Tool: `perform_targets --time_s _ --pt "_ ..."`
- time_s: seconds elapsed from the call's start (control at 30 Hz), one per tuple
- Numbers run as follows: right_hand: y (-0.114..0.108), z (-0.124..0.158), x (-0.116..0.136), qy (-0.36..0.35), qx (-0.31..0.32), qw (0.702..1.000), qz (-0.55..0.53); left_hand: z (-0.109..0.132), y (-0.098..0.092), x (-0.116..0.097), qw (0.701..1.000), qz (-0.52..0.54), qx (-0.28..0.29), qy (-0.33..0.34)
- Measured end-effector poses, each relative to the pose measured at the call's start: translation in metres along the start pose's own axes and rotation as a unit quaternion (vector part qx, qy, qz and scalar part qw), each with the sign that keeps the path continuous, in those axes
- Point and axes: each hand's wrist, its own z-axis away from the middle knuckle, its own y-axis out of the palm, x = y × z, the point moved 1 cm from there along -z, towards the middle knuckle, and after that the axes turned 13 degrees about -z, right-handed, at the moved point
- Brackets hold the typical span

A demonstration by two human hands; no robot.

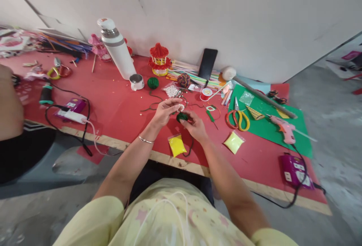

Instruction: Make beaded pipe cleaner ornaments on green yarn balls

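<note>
Over the middle of the red table, my left hand [164, 111] pinches a small cluster of white beads [181, 107] at its fingertips. Close beside it, my right hand [195, 126] is closed on a dark green yarn ball [181, 116]; a dark strand trails from there down toward the table edge. Just beyond my hands lies a bag of white beads [171, 90], with a few loose beads around it. Another green yarn ball [153, 83] rests to the left of that bag. A yellow packet [177, 145] lies below my hands.
At the left stand a white thermos [117, 50] and its metal cup [137, 82]. Scissors [237, 116], a pale yellow packet [234, 142] and a pink glue gun [284, 128] lie right. A purple power strip [295, 170] sits near the right edge. Another person's arm [9, 104] is far left.
</note>
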Motion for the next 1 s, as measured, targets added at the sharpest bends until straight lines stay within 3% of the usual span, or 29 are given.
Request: perform_targets --time_s 0.13,0.33,0.5,0.8,1.0 --pt "0.0016 0.0008 0.0003 0.006 -0.022 0.999 0.032 0.0017 0.0017 -0.0024 1.0 0.008 0.01 0.006" --pt "0.0031 0.0017 -0.0011 -0.059 -0.021 0.993 0.103 0.0048 0.002 -0.0037 1.0 -0.022 0.014 -0.007" --pt "0.0054 0.0043 0.0012 -0.058 -0.03 0.992 0.11 0.005 0.0024 -0.0041 1.0 -0.004 0.02 -0.021" --pt "0.0054 0.0076 0.0 -0.122 -0.047 0.975 0.182 0.0068 0.0036 -0.003 0.998 0.01 0.049 -0.036" --pt "0.0032 0.0073 -0.0008 -0.142 -0.087 0.963 0.211 0.0072 0.0007 -0.0041 0.998 0.001 0.03 -0.047"
